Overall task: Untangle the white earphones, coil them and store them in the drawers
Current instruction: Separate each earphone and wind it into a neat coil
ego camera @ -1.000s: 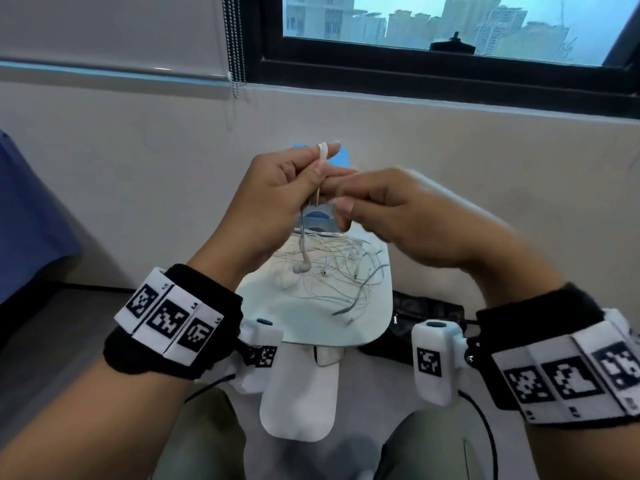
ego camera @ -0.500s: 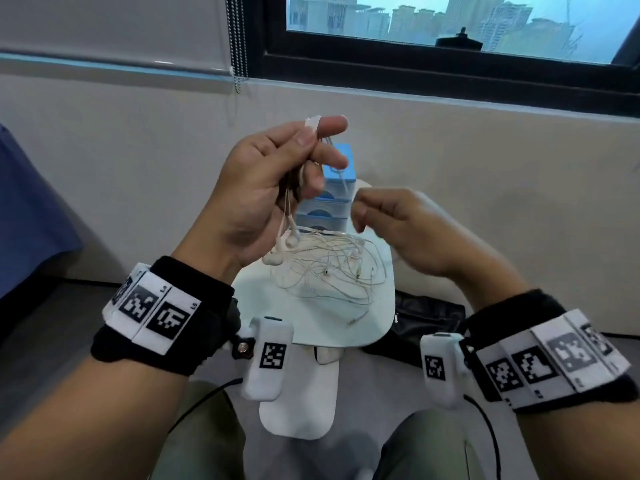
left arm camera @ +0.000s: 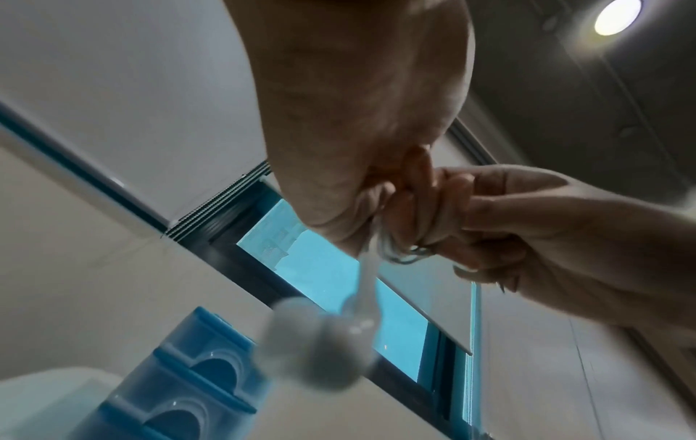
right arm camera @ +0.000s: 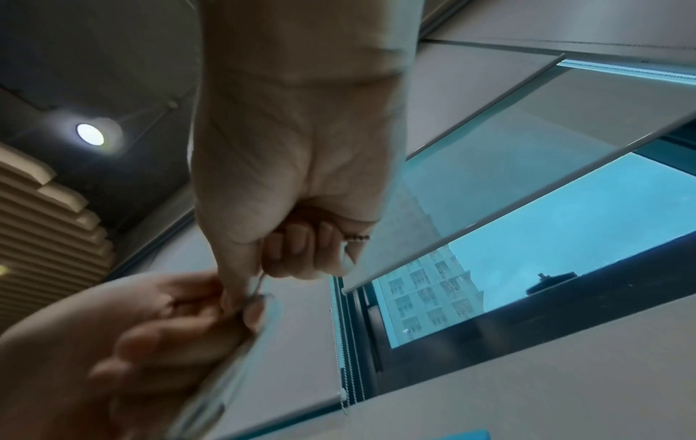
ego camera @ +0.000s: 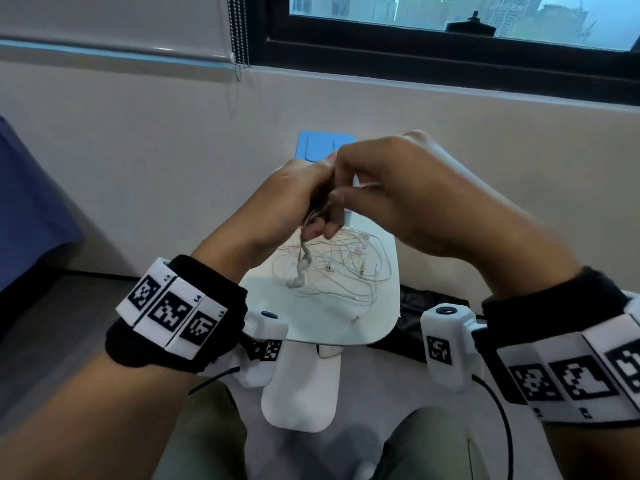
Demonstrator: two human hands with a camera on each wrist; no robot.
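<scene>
Both hands meet above the small white table (ego camera: 304, 323). My left hand (ego camera: 294, 199) grips a white earphone cord wound in loops round its fingers (left arm camera: 414, 235); two earbuds (ego camera: 299, 271) dangle below it, blurred and close in the left wrist view (left arm camera: 320, 342). My right hand (ego camera: 391, 195) pinches the same cord (right arm camera: 258, 285) between thumb and forefinger against the left fingers. A tangle of more white earphones (ego camera: 343, 268) lies on the table beneath. The blue drawers (ego camera: 322, 147) stand at the table's far end, mostly hidden behind the hands; the drawer fronts (left arm camera: 196, 372) show in the left wrist view.
A beige wall and a dark-framed window (ego camera: 450, 39) rise behind the table. A black bag (ego camera: 415, 306) lies on the floor to the table's right. A blue cloth surface (ego camera: 24, 209) is at the far left. My knees are below the table.
My left hand has dropped from its raised position and turned, and my right hand has come back in against it, bringing the cord over the left fingers. The earbuds still dangle.
</scene>
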